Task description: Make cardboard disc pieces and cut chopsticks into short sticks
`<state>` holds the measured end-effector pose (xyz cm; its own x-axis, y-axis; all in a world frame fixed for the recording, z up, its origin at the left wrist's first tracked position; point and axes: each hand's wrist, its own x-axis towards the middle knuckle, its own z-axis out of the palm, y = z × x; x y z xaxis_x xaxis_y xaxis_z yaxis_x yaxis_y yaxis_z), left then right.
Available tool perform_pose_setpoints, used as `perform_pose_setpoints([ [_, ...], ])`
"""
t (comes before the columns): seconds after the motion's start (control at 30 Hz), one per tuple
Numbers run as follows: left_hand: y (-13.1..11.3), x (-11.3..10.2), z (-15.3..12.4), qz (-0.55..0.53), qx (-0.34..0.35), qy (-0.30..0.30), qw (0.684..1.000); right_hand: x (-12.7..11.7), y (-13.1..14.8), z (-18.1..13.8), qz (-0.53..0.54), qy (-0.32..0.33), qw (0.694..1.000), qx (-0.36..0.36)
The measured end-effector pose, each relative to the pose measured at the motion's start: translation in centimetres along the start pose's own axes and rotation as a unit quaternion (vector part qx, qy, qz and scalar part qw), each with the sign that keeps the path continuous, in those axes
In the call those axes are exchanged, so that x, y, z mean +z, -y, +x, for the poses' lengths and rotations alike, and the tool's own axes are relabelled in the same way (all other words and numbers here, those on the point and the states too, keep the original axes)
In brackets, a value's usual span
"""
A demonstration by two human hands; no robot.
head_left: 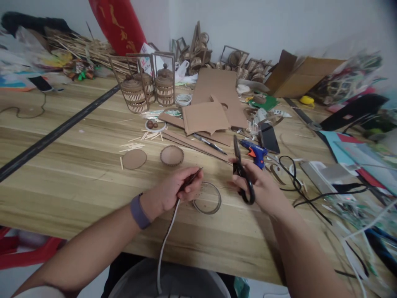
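pinching a cord near its end, the left hand has thumb and fingertips pressed together on it, the dark tip poking out past them and the pale length hanging over the table edge towards the lap. the right hand is curled round the handles of the scissors, blades up, apart from the cord; they look closed, though i cannot be sure. the step in hand seems to be readying the cord's end for a trim. a cut would call for a steady left pinch, the blades opened and brought across to the tip, clear of the fingers. a ring lies flat just beside the left hand, partly hidden by it; a dish and a disc lie beyond.
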<state>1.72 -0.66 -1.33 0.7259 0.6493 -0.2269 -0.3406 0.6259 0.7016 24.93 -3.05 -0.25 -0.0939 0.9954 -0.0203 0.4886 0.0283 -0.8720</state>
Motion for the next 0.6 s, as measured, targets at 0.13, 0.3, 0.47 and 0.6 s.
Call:
perform_pose_setpoints([
  [0.13, -0.1, 0.2, -0.2, 0.115, 0.039, -0.053, 0.991, 0.8, 1.4, -1.3, 0.041, 0.114, 0.989, -0.082],
  [0.3, -0.2, 1.0, -0.7, 0.214, 0.076, -0.079, 0.971, 1.8, 1.6, -2.2, 0.013, 0.166, 0.979, -0.117],
  [0.47, -0.1, 1.5, -0.9, 0.263, 0.068, -0.098, 0.957, 2.4, 2.8, -2.7, 0.009, 0.163, 0.983, -0.086],
  [0.6, 0.1, 1.4, -0.8, 0.295, 0.061, -0.110, 0.947, 2.6, 3.7, -2.8, 0.005, 0.184, 0.982, -0.035],
])
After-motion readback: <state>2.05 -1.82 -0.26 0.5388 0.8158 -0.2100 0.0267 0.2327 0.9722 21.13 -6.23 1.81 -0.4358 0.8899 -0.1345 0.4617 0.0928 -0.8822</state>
